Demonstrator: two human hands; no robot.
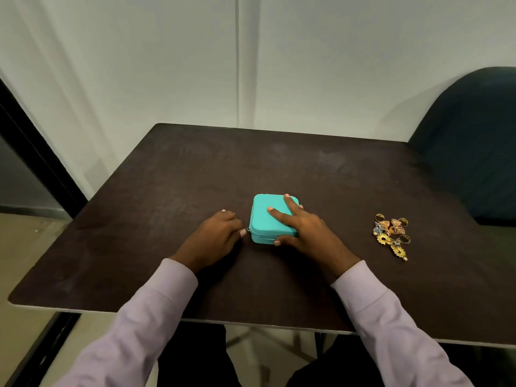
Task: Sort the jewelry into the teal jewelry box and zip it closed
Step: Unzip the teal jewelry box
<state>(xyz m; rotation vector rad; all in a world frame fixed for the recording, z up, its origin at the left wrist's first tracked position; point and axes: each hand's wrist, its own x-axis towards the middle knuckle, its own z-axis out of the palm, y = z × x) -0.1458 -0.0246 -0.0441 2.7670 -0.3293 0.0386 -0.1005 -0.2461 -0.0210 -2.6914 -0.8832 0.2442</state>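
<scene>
At table centre: left hand (216, 233) pinches zipper pull (247, 229) at box's left corner. Teal box (265, 219) zipped. Right hand (298, 224) flat, steadying lid. Jewelry (392, 233) heaped well right. Step: unzipping; next, draw pull round.

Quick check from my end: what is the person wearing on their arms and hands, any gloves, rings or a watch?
Both arms are in long pale lilac sleeves with buttoned-style cuffs that end at the wrists. The left hand and right hand are bare: no gloves, and no rings or watch show. The fingernails look light pink.
</scene>
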